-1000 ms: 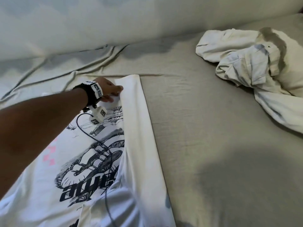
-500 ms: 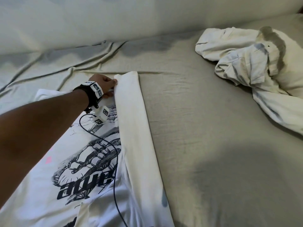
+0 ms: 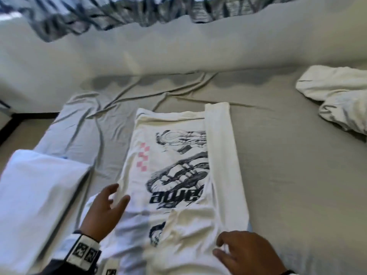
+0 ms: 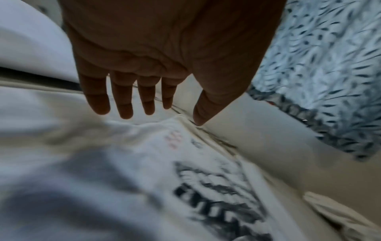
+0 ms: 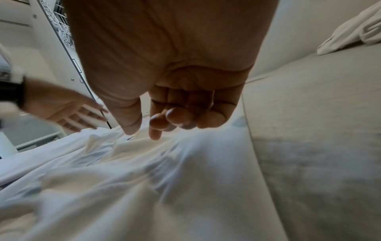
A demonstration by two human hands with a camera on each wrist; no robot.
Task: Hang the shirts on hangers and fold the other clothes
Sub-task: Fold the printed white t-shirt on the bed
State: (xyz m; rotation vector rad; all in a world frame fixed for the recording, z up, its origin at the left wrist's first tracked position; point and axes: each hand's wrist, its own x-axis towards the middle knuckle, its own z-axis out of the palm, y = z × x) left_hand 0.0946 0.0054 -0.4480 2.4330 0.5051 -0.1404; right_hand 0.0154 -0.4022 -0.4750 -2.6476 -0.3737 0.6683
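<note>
A white T-shirt (image 3: 174, 155) with a black print lies flat on the grey bed sheet (image 3: 288, 175). Its right side is folded inward as a long strip (image 3: 222, 155). My left hand (image 3: 117, 195) hovers with spread fingers at the shirt's near left edge and holds nothing. In the left wrist view this hand (image 4: 156, 114) has straight fingers just above the cloth (image 4: 144, 163). My right hand (image 3: 218, 247) is at the shirt's near right end. In the right wrist view (image 5: 142, 132) its thumb and forefinger point down at the fabric (image 5: 144, 179), the other fingers loosely curled, gripping nothing.
A crumpled white garment (image 3: 337, 100) lies at the far right of the bed. A folded pale cloth (image 3: 39, 195) sits at the near left. Patterned dark-and-white fabric (image 3: 119, 14) hangs along the top. The bed's left edge meets a dark strip (image 3: 12, 124).
My left hand has drawn back from the shirt's far end to its near left edge. My right hand has come into view at the near end. The view has swung left.
</note>
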